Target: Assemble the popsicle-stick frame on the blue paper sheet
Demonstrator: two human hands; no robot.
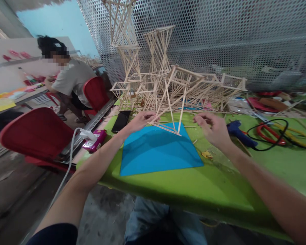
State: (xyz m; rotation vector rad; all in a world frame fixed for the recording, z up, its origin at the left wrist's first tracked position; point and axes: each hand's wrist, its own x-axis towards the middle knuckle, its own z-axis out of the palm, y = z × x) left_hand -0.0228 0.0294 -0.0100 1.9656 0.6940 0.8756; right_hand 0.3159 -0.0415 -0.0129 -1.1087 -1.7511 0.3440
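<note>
My left hand [142, 121] has its fingers closed on the near left corner of a wooden stick frame [170, 107]. The frame is built of thin pale sticks and tilts above a blue mat [158, 149]. To the right of the frame, apart from it, my right hand [213, 129] is raised with thumb and fingers pinched together. Whatever may be between those fingertips is too small to make out. Beyond the right hand lies a blue glue gun [241, 134] with a black cord.
Several stick towers [159, 47] stand at the back against a perforated metal panel [219, 30]. A black phone [121, 121] and purple power socket [95, 140] are at left. Red-handled scissors [269, 134] lie right. A person [76, 78] sits near a red chair [38, 136].
</note>
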